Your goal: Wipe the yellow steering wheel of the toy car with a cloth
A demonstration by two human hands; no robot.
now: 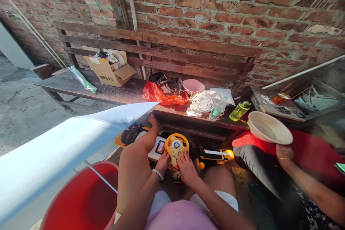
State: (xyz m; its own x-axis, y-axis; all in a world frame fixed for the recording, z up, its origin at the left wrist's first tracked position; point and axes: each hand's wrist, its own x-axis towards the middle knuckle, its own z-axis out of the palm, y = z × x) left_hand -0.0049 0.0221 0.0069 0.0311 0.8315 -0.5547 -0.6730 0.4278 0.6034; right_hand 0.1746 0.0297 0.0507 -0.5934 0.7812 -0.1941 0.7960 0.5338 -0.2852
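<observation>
A yellow toy steering wheel [178, 140] with a grey hub sits between my knees, on what looks like a ride-on toy. My right hand [187, 169] grips a crumpled pale yellow cloth [178, 153] and presses it against the wheel's lower part. At the wheel's lower left rim, my left hand [162, 163], with a white bead bracelet, has its fingers curled; part of its grip is hidden. A white panel with a dark label [161, 147] lies left of the wheel. To the right extends a black and yellow toy part [215, 154].
A wooden bench [124, 95] carries a cardboard box [109, 72], red plastic bag [159, 95], white fan [203, 102], water bottle [217, 109] and yellow-green bottle [239, 110]. A red tub [78, 201] stands left. At right, another person's hand [284, 151] holds a pale basin [269, 127].
</observation>
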